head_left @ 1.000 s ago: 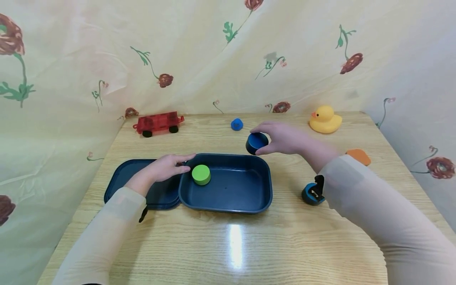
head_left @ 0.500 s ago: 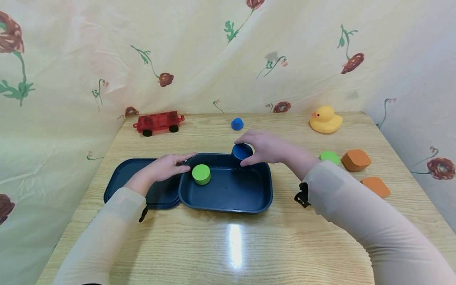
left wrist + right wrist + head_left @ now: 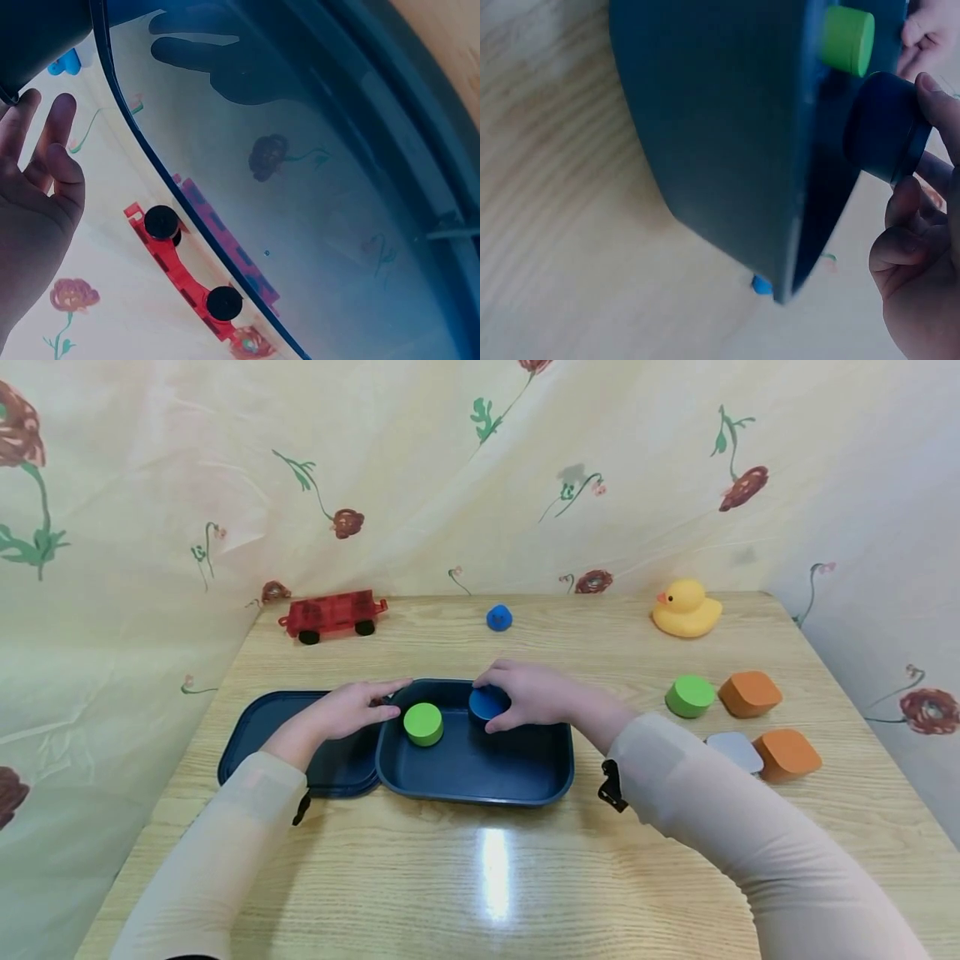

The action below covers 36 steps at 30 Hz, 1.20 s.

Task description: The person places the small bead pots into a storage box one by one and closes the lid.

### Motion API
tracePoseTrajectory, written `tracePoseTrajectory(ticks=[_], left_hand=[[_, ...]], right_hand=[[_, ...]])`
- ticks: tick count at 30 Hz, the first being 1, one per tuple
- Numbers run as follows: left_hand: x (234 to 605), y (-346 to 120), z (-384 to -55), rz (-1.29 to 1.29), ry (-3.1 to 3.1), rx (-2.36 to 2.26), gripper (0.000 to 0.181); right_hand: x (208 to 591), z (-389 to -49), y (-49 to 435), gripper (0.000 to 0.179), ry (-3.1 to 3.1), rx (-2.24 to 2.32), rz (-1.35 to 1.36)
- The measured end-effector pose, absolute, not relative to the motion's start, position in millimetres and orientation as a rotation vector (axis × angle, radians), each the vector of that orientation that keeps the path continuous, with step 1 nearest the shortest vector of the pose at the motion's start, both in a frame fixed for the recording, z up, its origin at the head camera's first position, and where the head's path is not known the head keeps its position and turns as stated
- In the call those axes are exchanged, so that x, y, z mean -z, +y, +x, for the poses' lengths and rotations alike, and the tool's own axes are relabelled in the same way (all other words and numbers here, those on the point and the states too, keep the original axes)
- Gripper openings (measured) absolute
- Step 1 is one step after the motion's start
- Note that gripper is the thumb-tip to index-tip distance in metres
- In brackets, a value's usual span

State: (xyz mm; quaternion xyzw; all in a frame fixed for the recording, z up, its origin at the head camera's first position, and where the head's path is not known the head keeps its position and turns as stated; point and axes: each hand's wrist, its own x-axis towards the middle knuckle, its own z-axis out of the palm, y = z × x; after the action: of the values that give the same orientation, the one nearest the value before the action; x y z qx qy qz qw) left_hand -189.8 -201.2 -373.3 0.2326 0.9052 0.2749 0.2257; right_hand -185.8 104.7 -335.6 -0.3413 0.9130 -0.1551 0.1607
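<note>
My right hand (image 3: 536, 697) pinches a dark blue round block (image 3: 487, 703) between thumb and fingers, inside the far part of the navy rectangular box (image 3: 480, 800). In the right wrist view the same blue block (image 3: 885, 127) overlaps the box opening, thumb at its upper edge. A light green round block (image 3: 423, 724) stands in the box's left part. My left hand (image 3: 345, 714) has its fingers extended, with fingertips right at the box's far left corner. Below that hand lies a flat navy lid (image 3: 262, 727), which mirrors the surroundings in the left wrist view.
A red toy wagon (image 3: 332, 616), a small blue toy (image 3: 498, 617) and a yellow rubber duck (image 3: 686, 610) line the table's back. To the right are a green round block (image 3: 690, 695), two orange blocks (image 3: 750, 693) and a pale grey block (image 3: 735, 750), partly behind the right sleeve.
The right hand has carried the blue block left and nearer, from beyond the far rim into the box. Blocks behind the right sleeve have come into view. The left hand stays put.
</note>
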Motion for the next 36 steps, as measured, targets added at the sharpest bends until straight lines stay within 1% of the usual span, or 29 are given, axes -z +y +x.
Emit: tracePoseTrajectory(ticks=[11,24,36], left_hand=[[376,-203,-191,0.644,2.489,-0.771,0.057],[376,-203,-191,0.622,2.486,-0.774,0.057],[377,-203,-193,0.602,2.478,-0.782,0.056]], right_hand=[[362,-186,90,0.062,2.586,0.414,-0.969],[372,-185,81,0.064,2.581,0.314,-0.933],[377,-185,79,0.065,2.604,0.282,-0.993]])
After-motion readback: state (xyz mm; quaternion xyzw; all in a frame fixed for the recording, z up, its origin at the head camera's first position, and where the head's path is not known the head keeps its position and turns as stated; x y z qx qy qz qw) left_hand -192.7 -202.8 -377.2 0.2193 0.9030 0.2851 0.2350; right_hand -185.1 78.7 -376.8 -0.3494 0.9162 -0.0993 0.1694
